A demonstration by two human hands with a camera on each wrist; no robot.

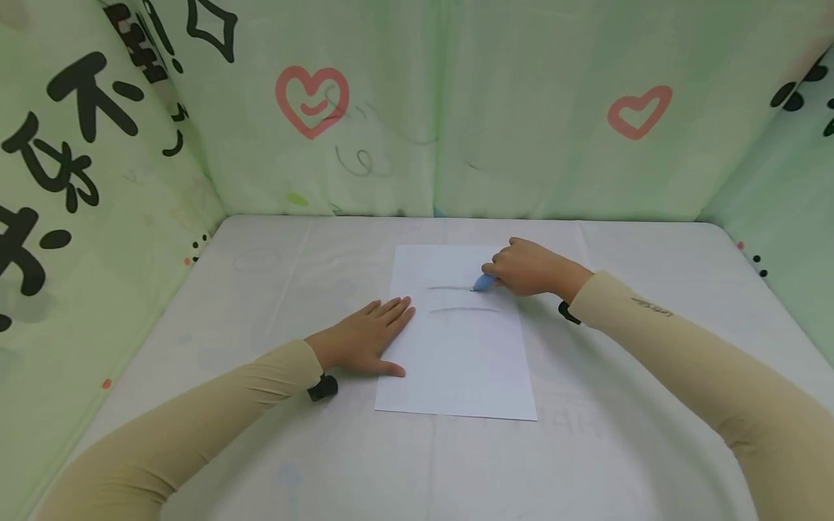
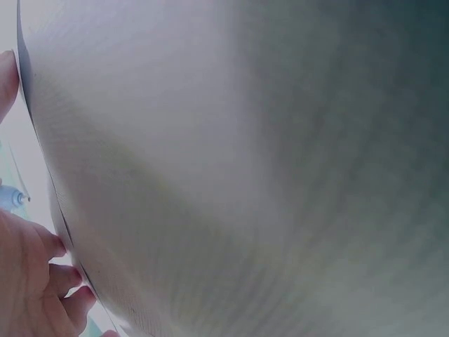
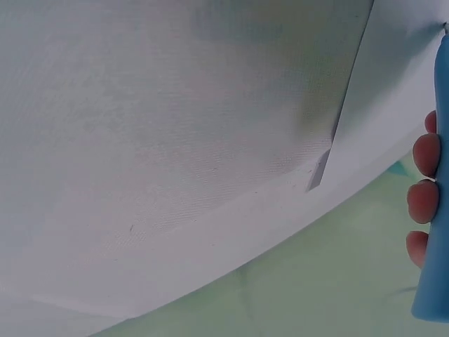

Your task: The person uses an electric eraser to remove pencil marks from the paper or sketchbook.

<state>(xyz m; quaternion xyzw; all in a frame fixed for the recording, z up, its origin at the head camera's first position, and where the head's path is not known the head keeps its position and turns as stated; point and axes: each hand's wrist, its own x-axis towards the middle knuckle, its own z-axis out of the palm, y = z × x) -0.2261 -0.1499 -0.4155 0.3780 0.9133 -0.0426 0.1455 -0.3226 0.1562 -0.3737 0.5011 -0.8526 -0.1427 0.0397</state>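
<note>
A white sheet of paper (image 1: pixel 459 369) lies flat on the table, with two thin grey lines running across its upper half. My left hand (image 1: pixel 365 338) rests on the sheet's left edge, palm down, fingers spread and thumb apart. A thick blue pen-like tool with a narrow tip (image 1: pixel 484 283) is in the grip of my right hand (image 1: pixel 533 266); its tip is right at the end of the upper line. The right wrist view shows curled fingertips (image 3: pixel 424 201) along the blue barrel (image 3: pixel 436 210). Its exact kind I cannot tell.
A white cloth (image 1: pixel 313 268) covers the table and has faint creases and marks. Pale green curtains (image 1: pixel 521 145) with hearts and black lettering enclose the back and both sides. A dark wrist strap (image 1: pixel 322 388) shows below each sleeve.
</note>
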